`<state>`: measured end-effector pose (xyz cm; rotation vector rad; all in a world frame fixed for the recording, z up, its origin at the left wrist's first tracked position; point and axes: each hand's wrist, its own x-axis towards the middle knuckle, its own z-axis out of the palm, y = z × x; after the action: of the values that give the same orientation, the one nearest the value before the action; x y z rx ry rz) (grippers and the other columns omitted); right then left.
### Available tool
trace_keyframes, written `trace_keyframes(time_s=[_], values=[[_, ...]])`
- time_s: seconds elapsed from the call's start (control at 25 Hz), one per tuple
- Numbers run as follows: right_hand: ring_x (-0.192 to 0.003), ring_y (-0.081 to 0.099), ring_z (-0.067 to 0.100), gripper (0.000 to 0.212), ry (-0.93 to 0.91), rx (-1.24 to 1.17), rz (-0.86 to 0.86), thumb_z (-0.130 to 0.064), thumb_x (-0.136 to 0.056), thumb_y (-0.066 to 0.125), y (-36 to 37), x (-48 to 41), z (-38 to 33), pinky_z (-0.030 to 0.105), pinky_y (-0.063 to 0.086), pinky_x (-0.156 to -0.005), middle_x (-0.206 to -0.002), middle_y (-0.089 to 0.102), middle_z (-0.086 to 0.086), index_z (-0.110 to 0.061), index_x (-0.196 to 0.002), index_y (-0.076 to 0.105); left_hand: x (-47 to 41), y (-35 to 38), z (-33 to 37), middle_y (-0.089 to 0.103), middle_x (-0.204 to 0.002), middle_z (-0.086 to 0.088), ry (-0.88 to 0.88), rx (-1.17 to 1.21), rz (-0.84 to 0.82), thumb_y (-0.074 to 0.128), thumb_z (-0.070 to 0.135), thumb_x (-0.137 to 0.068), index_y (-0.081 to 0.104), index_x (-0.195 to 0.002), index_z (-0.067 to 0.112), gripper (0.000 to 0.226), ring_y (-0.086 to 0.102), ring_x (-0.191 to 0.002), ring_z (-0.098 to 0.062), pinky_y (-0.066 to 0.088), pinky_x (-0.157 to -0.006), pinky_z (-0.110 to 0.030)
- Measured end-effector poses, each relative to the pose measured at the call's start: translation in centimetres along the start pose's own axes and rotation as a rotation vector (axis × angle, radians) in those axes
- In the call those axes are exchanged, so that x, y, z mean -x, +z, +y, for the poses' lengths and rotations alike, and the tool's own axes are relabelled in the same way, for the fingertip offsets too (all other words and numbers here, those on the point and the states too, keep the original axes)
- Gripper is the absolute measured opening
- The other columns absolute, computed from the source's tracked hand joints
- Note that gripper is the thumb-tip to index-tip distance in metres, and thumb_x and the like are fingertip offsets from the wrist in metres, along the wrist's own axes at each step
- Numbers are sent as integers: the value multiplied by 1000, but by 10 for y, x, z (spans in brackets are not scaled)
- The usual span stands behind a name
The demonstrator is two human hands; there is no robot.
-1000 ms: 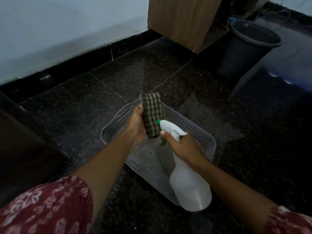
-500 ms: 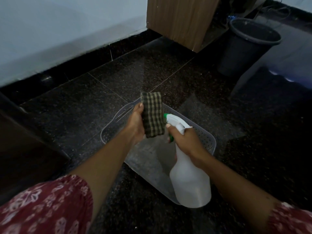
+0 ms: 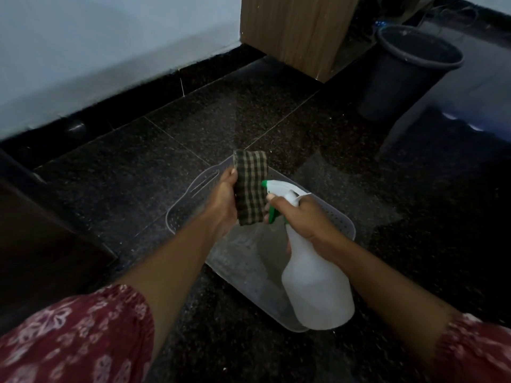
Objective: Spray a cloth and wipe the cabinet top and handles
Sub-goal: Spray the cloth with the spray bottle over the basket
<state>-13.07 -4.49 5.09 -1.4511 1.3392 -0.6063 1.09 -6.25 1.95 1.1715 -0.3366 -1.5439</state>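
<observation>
A folded green-and-tan checked cloth [image 3: 251, 186] stands upright in my left hand [image 3: 225, 201], which grips it from the left side. My right hand [image 3: 300, 217] is closed around the neck of a white spray bottle [image 3: 315, 283], a finger on its green trigger. The bottle's green nozzle tip nearly touches the cloth's right face. Both hands hover over a clear plastic basket [image 3: 336, 221] on the floor. A wooden cabinet [image 3: 293, 31] stands at the top centre, only its lower side showing.
The floor is dark speckled stone tile [image 3: 171, 167]. A dark waste bin [image 3: 406, 70] stands at the upper right beside the cabinet. A white wall [image 3: 96, 51] with a black skirting runs along the left. Dark furniture [image 3: 36, 244] sits at the left edge.
The spray bottle's nozzle shifted slightly right and up half a second ago, then came back toward the cloth. The cloth and my left hand have stayed almost still.
</observation>
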Motion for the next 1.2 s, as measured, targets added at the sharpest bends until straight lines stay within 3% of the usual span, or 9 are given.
trace_keyframes(time_s=[0.08, 0.2, 0.4, 0.56, 0.68, 0.84, 1.04, 1.12, 1.2], values=[[-100, 63, 19, 27, 6, 17, -12, -26, -89, 52, 2, -1, -2, 34, 45, -96, -102, 70, 7, -11, -106, 66, 0, 0, 0, 57, -130, -15, -12, -4, -1, 26, 30, -101, 46, -132, 19, 39, 62, -96, -25, 51, -69, -35], [-79, 65, 22, 28, 60, 17, 84, -33, -87, 52, 1, 0, -2, 37, 49, -82, -76, 69, 8, -9, -88, 68, 0, 0, -2, 55, -132, -16, -27, 14, -19, 27, 29, -101, 44, -134, 18, 39, 58, -110, -29, 52, -73, -37], [-83, 64, 13, 16, 67, -33, 21, -29, -86, 56, 2, 4, -3, 28, 48, -75, -81, 71, -1, -20, -88, 69, 2, -2, -1, 59, -127, -13, -15, -10, -28, 27, 30, -101, 49, -126, 20, 35, 64, -87, -20, 52, -63, -32], [-78, 63, 13, 14, 81, -41, 37, -30, -86, 56, 0, 5, 0, 29, 48, -71, -82, 70, -1, -24, -87, 68, 2, -4, -2, 61, -120, -9, -38, -17, -20, 28, 32, -100, 48, -129, 22, 36, 65, -87, -19, 55, -57, -30], [-72, 62, 13, 17, 77, -41, 89, -29, -88, 54, -2, 5, 4, 31, 48, -73, -72, 67, -1, -20, -80, 66, 2, -4, -1, 61, -115, -8, -29, 4, -8, 28, 31, -100, 52, -119, 23, 32, 63, -88, -20, 51, -62, -35], [-83, 57, 2, 27, 32, 18, -19, -26, -88, 56, 1, 9, 6, 5, 41, -66, -91, 64, -13, -22, -113, 64, 1, -3, 0, 60, -121, -12, -10, -11, 6, 27, 31, -100, 54, -111, 24, 29, 62, -90, -22, 50, -66, -36], [-73, 60, 2, 29, 52, 6, 15, -29, -88, 56, 2, 16, 13, -3, 40, -51, -85, 67, -10, -17, -112, 66, 3, 0, 1, 56, -130, -14, 4, -12, 1, 27, 30, -101, 48, -126, 19, 35, 58, -105, -27, 50, -71, -37], [-68, 59, -12, 29, 3, -18, 46, -29, -89, 54, 3, 19, 13, -7, 38, -59, -80, 61, -22, -21, -117, 62, 4, 2, 2, 55, -131, -14, 5, -13, 6, 27, 30, -101, 46, -130, 18, 37, 56, -108, -28, 50, -73, -37], [-66, 59, -11, 26, -1, -18, 87, -31, -90, 52, 2, 19, 15, 4, 44, -72, -75, 63, -18, -27, -114, 61, 5, 2, 2, 54, -133, -15, -4, -6, 12, 28, 29, -101, 46, -132, 16, 38, 55, -114, -30, 50, -80, -40]])
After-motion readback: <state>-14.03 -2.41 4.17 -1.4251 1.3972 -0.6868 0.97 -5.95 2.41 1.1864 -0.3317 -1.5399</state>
